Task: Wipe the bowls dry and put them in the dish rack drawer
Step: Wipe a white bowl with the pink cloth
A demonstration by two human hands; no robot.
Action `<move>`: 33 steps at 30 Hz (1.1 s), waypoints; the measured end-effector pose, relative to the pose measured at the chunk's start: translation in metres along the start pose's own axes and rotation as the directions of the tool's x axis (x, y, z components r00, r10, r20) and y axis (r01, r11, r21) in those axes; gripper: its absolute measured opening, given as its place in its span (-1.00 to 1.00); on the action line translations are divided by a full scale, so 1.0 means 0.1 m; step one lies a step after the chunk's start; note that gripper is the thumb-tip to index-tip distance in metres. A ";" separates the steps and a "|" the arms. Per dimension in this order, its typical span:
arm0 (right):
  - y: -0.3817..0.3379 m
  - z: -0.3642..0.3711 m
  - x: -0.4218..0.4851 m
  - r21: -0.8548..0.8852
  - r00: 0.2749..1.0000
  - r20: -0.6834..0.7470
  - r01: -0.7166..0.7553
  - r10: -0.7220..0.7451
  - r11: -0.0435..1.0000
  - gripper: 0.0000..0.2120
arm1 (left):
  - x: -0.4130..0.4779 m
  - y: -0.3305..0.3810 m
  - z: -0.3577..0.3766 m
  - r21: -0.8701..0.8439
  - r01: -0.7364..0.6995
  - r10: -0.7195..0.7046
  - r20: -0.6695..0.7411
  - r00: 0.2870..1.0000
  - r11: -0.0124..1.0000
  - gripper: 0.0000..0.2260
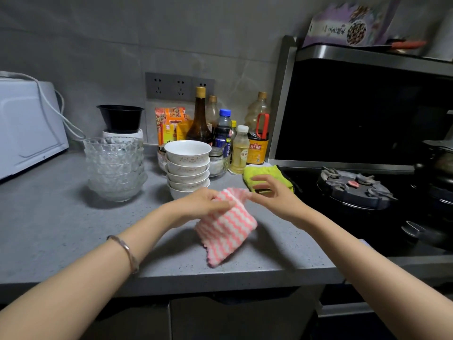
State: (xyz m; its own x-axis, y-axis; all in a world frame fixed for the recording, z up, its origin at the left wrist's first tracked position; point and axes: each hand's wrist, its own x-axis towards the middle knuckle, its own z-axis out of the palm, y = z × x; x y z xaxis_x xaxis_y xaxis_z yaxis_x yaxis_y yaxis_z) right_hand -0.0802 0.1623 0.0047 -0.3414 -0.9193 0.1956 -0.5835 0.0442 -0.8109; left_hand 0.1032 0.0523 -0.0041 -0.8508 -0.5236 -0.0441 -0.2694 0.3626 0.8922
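1. Grip of the left hand [203, 203] closed on the pink striped cloth [228, 231]; right hand [272, 195] pinches its top corner
2. Stacked white bowls [187, 168] stand on the tabletop [49, 217] just behind; glass bowls [115, 168] beside them

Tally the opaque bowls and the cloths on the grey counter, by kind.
White speckled ceramic bowls: 5
Black plastic bowl: 1
Pink-and-white striped cloth: 1
Yellow-green cloth: 1
Total: 8

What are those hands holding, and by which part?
A pink-and-white striped cloth, by its top edge, left hand and right hand at opposite ends.
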 end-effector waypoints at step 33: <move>-1.01 0.44 -0.07 -0.043 0.969 0.131 0.217 -0.209 0.975 -0.89 | -1.03 0.42 -0.78 0.248 -0.088 0.191 -0.428 0.883 0.965 -0.91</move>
State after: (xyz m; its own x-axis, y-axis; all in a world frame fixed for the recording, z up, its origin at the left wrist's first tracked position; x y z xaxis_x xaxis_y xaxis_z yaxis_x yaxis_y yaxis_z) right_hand 0.0136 0.1475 0.0615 -0.1121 -0.9513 0.2871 -0.6744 -0.1393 -0.7251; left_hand 0.2149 0.0616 0.0728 -0.6100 -0.7233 0.3236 -0.2971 0.5873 0.7528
